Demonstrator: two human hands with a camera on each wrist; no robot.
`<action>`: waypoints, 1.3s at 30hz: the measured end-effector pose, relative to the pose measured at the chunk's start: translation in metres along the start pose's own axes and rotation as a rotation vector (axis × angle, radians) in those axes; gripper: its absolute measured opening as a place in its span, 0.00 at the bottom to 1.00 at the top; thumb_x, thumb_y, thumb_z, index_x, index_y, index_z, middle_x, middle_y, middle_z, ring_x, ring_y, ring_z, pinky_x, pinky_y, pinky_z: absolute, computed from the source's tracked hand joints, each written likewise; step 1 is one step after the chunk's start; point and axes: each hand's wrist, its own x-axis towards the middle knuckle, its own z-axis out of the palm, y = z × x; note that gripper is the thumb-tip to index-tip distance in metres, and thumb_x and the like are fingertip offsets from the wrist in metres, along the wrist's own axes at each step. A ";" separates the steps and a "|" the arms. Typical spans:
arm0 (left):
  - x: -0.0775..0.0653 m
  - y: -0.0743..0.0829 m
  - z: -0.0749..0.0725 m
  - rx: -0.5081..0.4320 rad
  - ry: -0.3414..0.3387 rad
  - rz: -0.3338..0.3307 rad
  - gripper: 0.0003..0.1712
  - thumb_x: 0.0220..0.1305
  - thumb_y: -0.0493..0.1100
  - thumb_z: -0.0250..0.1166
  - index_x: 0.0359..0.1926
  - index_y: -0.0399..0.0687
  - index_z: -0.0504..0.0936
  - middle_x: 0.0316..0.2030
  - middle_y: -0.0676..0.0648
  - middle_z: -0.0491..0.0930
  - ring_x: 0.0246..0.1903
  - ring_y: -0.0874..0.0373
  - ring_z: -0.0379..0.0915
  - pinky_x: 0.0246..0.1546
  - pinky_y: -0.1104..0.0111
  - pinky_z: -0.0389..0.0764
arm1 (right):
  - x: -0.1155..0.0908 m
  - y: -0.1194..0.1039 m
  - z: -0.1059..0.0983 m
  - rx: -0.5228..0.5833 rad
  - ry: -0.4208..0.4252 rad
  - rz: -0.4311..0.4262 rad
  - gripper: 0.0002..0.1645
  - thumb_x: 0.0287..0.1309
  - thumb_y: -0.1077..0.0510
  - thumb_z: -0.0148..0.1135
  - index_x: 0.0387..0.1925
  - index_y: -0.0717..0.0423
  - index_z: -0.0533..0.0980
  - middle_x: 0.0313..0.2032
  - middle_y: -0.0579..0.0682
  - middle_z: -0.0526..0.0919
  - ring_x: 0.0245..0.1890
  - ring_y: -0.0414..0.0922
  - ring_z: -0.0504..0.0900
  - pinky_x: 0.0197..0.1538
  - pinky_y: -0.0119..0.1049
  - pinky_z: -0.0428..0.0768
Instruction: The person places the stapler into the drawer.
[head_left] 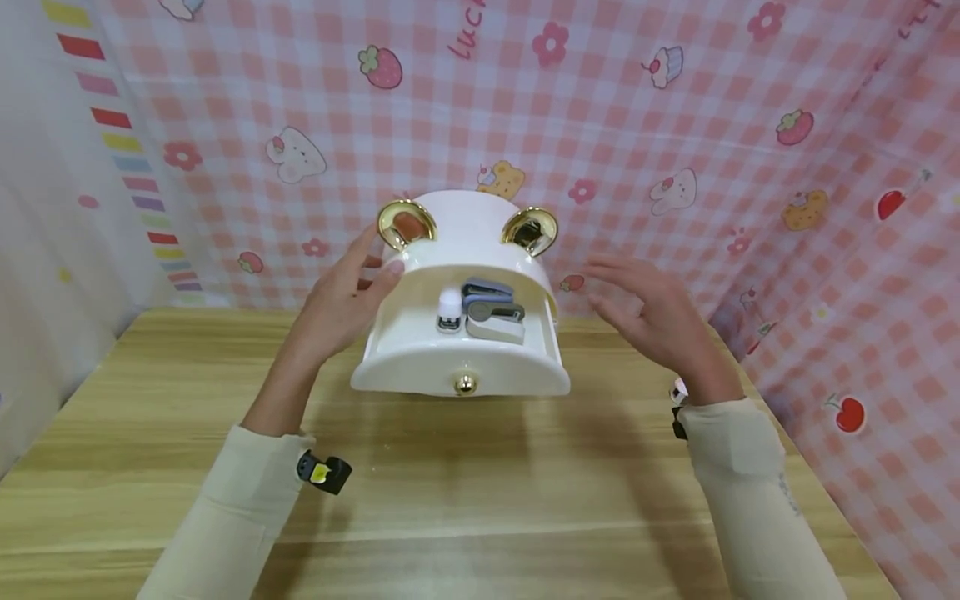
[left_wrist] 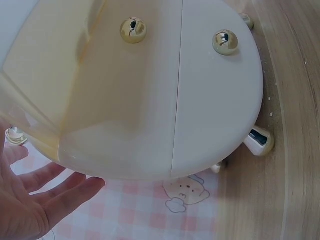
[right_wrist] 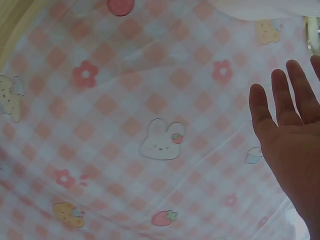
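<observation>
A white desktop organizer [head_left: 468, 218] with two gold ear-shaped rings [head_left: 406, 225] stands on the table. Its upper drawer [head_left: 408, 369] is pulled out by a round gold knob's side toward me. Inside lie a blue stapler [head_left: 487, 291], a grey-and-white stapler [head_left: 496, 323] and a small white bottle [head_left: 450, 310] with a dark label. My left hand [head_left: 341, 296] is at the organizer's left side, thumb near the top front edge, fingers loosely extended. Whether it presses there is hard to tell. My right hand [head_left: 651, 312] hovers apart from the right side, fingers spread and holding nothing.
The wooden table [head_left: 450, 500] extends in front of the organizer. Behind and to the right hangs a pink checked cloth [head_left: 450, 125]. Beneath the pulled-out drawer, another front with a gold knob [left_wrist: 225, 42] shows in the left wrist view, above short gold feet [left_wrist: 259, 141].
</observation>
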 end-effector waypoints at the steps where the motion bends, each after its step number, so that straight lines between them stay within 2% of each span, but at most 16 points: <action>1: 0.000 0.001 0.000 0.000 -0.001 0.000 0.45 0.73 0.71 0.47 0.82 0.67 0.42 0.66 0.39 0.68 0.62 0.41 0.71 0.57 0.41 0.74 | -0.002 0.003 -0.001 -0.005 0.003 0.013 0.24 0.58 0.70 0.70 0.57 0.60 0.82 0.60 0.59 0.81 0.62 0.59 0.76 0.65 0.58 0.70; 9: -0.002 0.002 -0.001 0.002 -0.004 0.000 0.45 0.73 0.71 0.47 0.82 0.68 0.41 0.67 0.39 0.68 0.63 0.40 0.69 0.58 0.40 0.73 | -0.016 0.020 -0.005 -0.067 0.010 0.130 0.23 0.62 0.64 0.69 0.59 0.59 0.81 0.62 0.60 0.79 0.63 0.61 0.75 0.65 0.60 0.69; 16: -0.002 0.003 -0.001 -0.001 -0.011 -0.010 0.45 0.73 0.71 0.47 0.82 0.68 0.41 0.67 0.38 0.67 0.64 0.40 0.68 0.58 0.40 0.73 | -0.031 0.035 -0.012 -0.159 0.013 0.291 0.24 0.64 0.60 0.68 0.60 0.64 0.79 0.63 0.67 0.75 0.63 0.68 0.71 0.63 0.65 0.67; 20: -0.002 0.003 -0.001 -0.003 -0.009 -0.008 0.45 0.73 0.71 0.47 0.82 0.68 0.41 0.67 0.38 0.67 0.64 0.40 0.68 0.57 0.40 0.73 | -0.042 0.041 -0.017 -0.237 0.025 0.358 0.26 0.65 0.58 0.67 0.62 0.64 0.77 0.64 0.67 0.74 0.64 0.68 0.70 0.63 0.66 0.66; 25: -0.002 0.003 -0.001 -0.005 -0.007 -0.003 0.44 0.73 0.70 0.47 0.82 0.68 0.42 0.67 0.38 0.67 0.63 0.40 0.69 0.57 0.40 0.74 | -0.057 0.047 -0.019 -0.284 0.021 0.474 0.29 0.69 0.55 0.64 0.65 0.67 0.74 0.66 0.69 0.71 0.64 0.70 0.67 0.65 0.67 0.63; 28: -0.002 0.005 -0.001 -0.007 -0.009 -0.006 0.44 0.73 0.70 0.47 0.82 0.68 0.42 0.67 0.38 0.68 0.63 0.40 0.69 0.57 0.40 0.74 | -0.067 0.051 -0.015 -0.321 0.025 0.541 0.32 0.70 0.51 0.63 0.66 0.69 0.72 0.65 0.70 0.71 0.63 0.71 0.68 0.64 0.67 0.63; 31: -0.002 0.005 -0.001 -0.005 -0.009 -0.003 0.44 0.74 0.70 0.47 0.82 0.67 0.41 0.66 0.38 0.68 0.63 0.40 0.69 0.57 0.41 0.74 | -0.076 0.056 -0.009 -0.351 0.065 0.572 0.33 0.69 0.50 0.64 0.66 0.69 0.71 0.64 0.70 0.73 0.62 0.71 0.69 0.63 0.67 0.65; 35: -0.002 0.004 -0.002 0.001 -0.004 0.002 0.44 0.74 0.70 0.47 0.82 0.67 0.41 0.67 0.38 0.68 0.63 0.40 0.70 0.57 0.41 0.73 | -0.088 0.062 0.000 -0.351 0.099 0.643 0.36 0.70 0.49 0.63 0.71 0.65 0.68 0.66 0.67 0.72 0.64 0.69 0.69 0.63 0.68 0.66; 39: -0.002 0.003 -0.002 -0.002 -0.005 0.004 0.45 0.74 0.70 0.47 0.82 0.67 0.41 0.67 0.38 0.68 0.63 0.40 0.69 0.58 0.40 0.73 | -0.097 0.067 0.011 -0.347 0.081 0.719 0.38 0.70 0.48 0.62 0.72 0.65 0.66 0.66 0.69 0.71 0.64 0.70 0.68 0.61 0.69 0.67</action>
